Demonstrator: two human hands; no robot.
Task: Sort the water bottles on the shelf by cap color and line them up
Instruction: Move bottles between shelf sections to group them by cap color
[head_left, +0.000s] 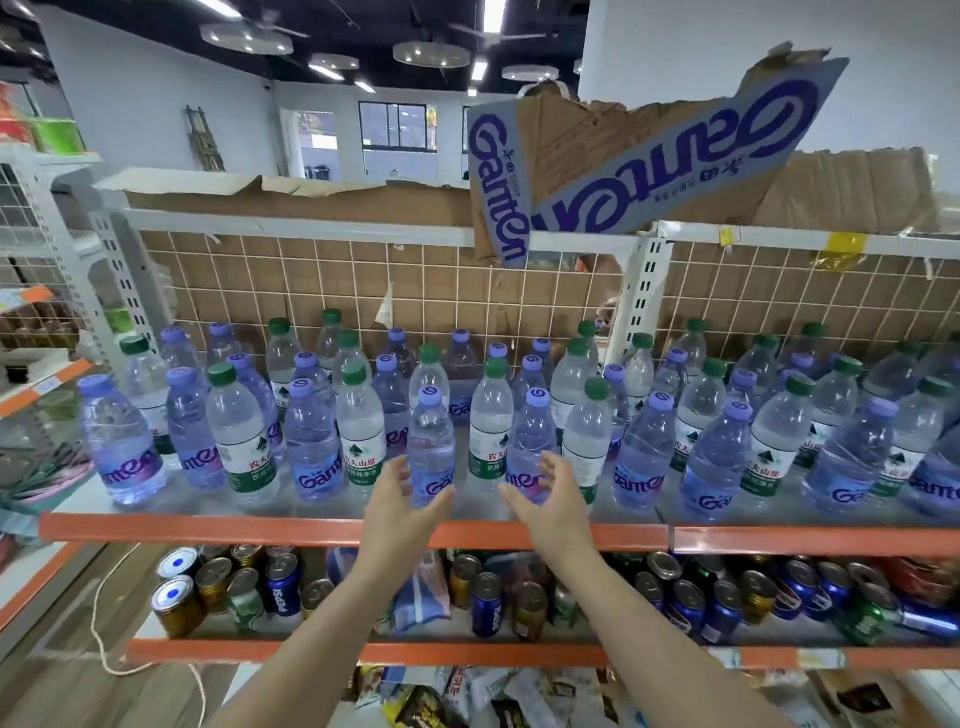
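Before the bottles (431, 452), left hand (400, 499) and right hand (545, 499), fingers spread, empty.

Bright, even light comes from the ceiling lamps (431, 53) and strip lights overhead, leaving only soft, faint shadows under the water bottles (431, 447). Small highlights glint on the clear plastic and on the can tops (176, 564) on the dimmer shelf below. The wide lens bows the shelf edge (332, 530) and stretches the corners, and the whole frame is slightly soft, blurrier toward the edges.
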